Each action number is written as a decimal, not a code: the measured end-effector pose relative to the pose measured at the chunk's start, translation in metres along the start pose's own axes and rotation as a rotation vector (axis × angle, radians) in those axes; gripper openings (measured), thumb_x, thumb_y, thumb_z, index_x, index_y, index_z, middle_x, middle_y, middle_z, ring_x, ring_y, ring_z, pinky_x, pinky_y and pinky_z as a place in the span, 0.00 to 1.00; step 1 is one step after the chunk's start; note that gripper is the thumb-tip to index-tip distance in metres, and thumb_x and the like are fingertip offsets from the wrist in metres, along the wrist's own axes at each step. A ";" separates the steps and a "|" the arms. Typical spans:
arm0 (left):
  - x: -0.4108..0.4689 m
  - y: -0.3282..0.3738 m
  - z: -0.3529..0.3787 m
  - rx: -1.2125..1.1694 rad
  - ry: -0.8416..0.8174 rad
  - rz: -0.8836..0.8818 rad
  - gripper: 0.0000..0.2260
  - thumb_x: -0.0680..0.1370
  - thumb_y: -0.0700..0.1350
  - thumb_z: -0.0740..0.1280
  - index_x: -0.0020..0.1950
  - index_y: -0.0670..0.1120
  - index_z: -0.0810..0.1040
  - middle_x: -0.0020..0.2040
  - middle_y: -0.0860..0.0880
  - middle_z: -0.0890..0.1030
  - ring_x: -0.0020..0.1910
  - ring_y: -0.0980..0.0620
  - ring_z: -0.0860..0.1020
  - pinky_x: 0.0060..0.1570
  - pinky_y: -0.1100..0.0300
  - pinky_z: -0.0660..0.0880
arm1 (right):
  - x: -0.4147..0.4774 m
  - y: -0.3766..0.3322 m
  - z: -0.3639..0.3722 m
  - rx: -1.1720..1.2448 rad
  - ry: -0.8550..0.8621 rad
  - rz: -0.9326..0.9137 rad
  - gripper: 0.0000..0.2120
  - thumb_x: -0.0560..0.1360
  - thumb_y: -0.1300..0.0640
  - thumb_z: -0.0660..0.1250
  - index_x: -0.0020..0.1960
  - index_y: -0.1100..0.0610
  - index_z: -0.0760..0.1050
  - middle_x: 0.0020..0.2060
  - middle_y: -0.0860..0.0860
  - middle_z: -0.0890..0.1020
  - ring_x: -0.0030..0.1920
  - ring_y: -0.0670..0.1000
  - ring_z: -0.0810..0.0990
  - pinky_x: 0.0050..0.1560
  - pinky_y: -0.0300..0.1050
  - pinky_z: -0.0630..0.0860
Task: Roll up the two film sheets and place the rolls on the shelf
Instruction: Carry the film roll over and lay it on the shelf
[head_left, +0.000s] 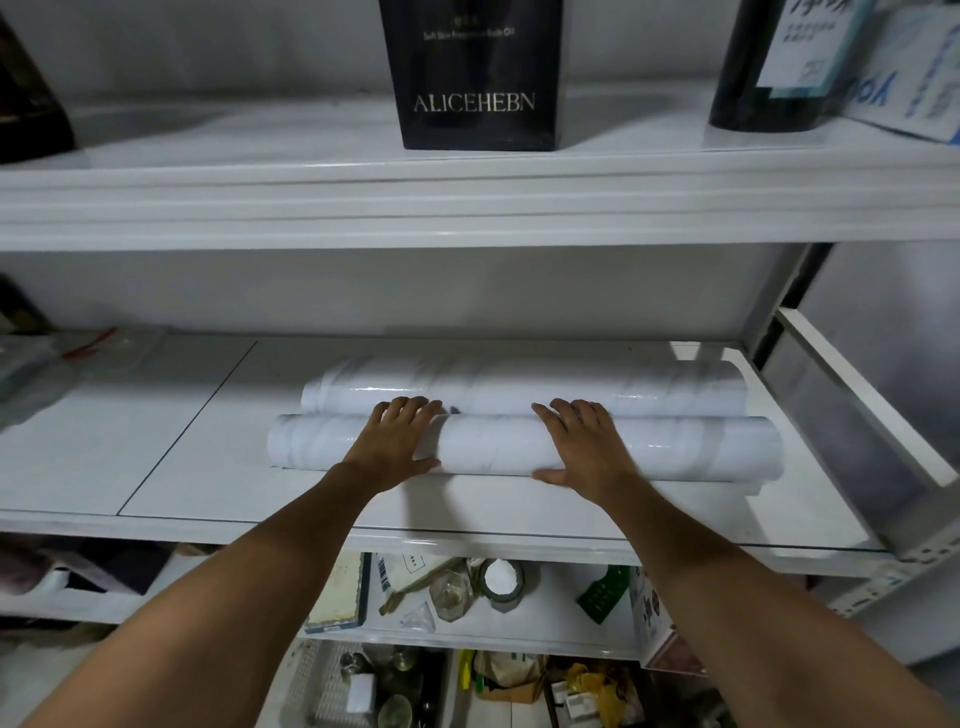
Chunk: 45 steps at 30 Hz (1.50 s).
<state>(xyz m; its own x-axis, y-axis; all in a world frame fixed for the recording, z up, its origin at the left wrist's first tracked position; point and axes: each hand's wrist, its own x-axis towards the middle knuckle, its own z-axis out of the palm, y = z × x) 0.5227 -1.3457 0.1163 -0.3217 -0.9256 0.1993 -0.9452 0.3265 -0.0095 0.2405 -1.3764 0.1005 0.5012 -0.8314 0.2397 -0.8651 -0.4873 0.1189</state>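
Both film rolls lie on the middle shelf (171, 447), long axes left-right, touching side by side. Far roll (597, 383) sits free. Left hand (402, 436) and right hand (582, 441) rest palm-down on the near roll (498, 448), fingers spread over its top, thumbs on its near side, not clenched.

Middle shelf (182, 457), clearances as we find them:
- Left: open surface from the roll ends to the plastic bags (36, 364) at the far edge.
- Front: bare strip before the front roll (675, 452), passable along its length.
- Back: rear roll (571, 379) touches the front one, barring the wall.
- Above: upper shelf board (467, 208) caps our reach.
- Right: white-framed panel (857, 392) stands near the roll ends.
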 end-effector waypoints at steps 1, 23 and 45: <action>-0.001 0.001 0.000 -0.001 -0.005 0.002 0.33 0.69 0.55 0.71 0.69 0.46 0.65 0.65 0.45 0.71 0.64 0.43 0.68 0.63 0.49 0.64 | -0.001 -0.001 -0.001 0.001 0.004 -0.008 0.42 0.62 0.36 0.72 0.69 0.57 0.67 0.60 0.57 0.76 0.56 0.61 0.74 0.60 0.58 0.69; -0.012 0.017 -0.003 0.014 -0.010 0.052 0.30 0.70 0.56 0.70 0.68 0.47 0.67 0.64 0.45 0.72 0.62 0.42 0.69 0.62 0.49 0.65 | -0.022 -0.001 -0.007 0.040 0.037 -0.054 0.39 0.62 0.37 0.73 0.67 0.56 0.70 0.58 0.56 0.77 0.54 0.60 0.76 0.58 0.56 0.71; 0.005 0.002 -0.007 -0.082 -0.045 0.031 0.32 0.69 0.52 0.72 0.68 0.43 0.64 0.67 0.45 0.68 0.67 0.46 0.67 0.67 0.51 0.57 | -0.002 0.016 -0.020 0.093 0.016 -0.035 0.27 0.74 0.43 0.64 0.65 0.60 0.68 0.57 0.59 0.78 0.56 0.61 0.77 0.65 0.59 0.65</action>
<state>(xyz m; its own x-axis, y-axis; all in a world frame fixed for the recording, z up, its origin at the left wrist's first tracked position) 0.5195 -1.3479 0.1245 -0.3545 -0.9220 0.1558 -0.9276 0.3678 0.0653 0.2251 -1.3770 0.1208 0.5299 -0.8097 0.2522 -0.8414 -0.5391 0.0372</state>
